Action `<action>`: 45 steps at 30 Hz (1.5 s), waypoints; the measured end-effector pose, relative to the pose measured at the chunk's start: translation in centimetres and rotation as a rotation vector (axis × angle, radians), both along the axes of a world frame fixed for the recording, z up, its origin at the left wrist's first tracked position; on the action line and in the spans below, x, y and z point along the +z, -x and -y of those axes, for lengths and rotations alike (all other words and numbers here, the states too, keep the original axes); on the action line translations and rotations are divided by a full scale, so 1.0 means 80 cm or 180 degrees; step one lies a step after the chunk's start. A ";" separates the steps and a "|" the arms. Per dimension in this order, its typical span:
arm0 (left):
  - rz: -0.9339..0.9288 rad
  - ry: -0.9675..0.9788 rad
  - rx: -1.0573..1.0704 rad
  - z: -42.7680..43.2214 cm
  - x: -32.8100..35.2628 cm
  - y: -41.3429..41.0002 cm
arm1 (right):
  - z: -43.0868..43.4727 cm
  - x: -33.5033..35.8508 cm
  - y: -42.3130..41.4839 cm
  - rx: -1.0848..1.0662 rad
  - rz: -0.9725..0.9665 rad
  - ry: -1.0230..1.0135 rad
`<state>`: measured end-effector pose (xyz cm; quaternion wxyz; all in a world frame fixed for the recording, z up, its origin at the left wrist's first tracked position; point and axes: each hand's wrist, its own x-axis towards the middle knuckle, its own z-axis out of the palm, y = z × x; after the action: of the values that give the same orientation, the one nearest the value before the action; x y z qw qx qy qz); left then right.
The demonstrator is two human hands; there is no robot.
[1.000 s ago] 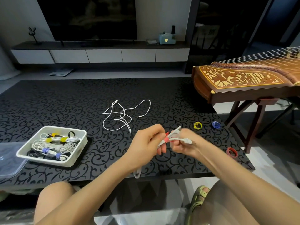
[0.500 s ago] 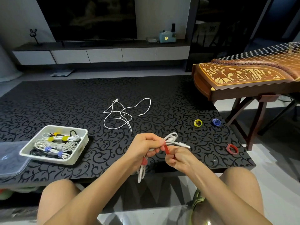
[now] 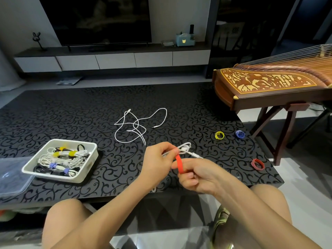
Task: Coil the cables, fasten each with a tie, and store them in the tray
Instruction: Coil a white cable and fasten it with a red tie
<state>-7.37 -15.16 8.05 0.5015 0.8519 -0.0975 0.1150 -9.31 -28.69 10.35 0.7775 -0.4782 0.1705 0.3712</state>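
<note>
Coiled white cable [image 3: 185, 150] held in the air over the near edge of the table [image 3: 53, 119], between both hands. Left hand [image 3: 158, 162] has its fingers curled round the coil, pinching the loops together; a bit of the cable shows below that wrist. Red tie [image 3: 179, 165] runs from the coil down to the right hand [image 3: 199, 177] — thumb and fingers pinch its lower end. Cannot tell whether the tie is wrapped round the coil or just laid against it. Farther out on the table, a loose cable [image 3: 136, 126] lies uncoiled. To the left sits the white tray [image 3: 57, 178], holding bundles [image 3: 61, 159] bound in yellow and purple ties; a clear lid [image 3: 12, 178] just beside it. To the right — a yellow tie [image 3: 219, 135], a blue tie [image 3: 240, 134], and a spare red tie [image 3: 257, 164] near the table's corner. A zither [image 3: 269, 87] stands past that edge.
</note>
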 end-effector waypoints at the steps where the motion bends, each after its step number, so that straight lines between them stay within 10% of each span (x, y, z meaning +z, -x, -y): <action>1: 0.0265 -0.0356 -0.0171 -0.002 -0.001 0.001 | 0.002 0.006 -0.004 0.0054 0.0014 -0.0004; 5: 0.0659 -0.1231 -0.0941 -0.012 0.001 0.006 | 0.014 0.018 -0.019 0.0310 -0.0212 -0.0012; 16: 0.0250 -0.0429 -0.0669 -0.007 0.008 0.005 | 0.034 0.037 -0.016 -0.0052 -0.0461 -0.1160; 23: -0.1659 0.1530 -0.1202 -0.010 0.034 -0.005 | 0.066 0.032 -0.031 -0.0556 0.2391 0.1538; 28: -0.1880 0.1828 -0.1547 -0.006 0.051 -0.004 | 0.055 0.009 -0.028 0.0185 0.2280 0.0744; 36: -0.1825 0.1434 -0.1795 -0.017 0.046 -0.010 | 0.024 -0.016 -0.019 -0.0923 0.2945 0.1336; 45: -0.1225 0.0898 -0.0535 0.003 0.027 0.002 | -0.009 -0.041 0.012 -0.1529 0.2358 0.1547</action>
<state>-7.50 -15.40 10.20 0.6326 0.7686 -0.0537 -0.0789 -10.25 -27.98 7.06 0.7155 -0.6923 0.0698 -0.0633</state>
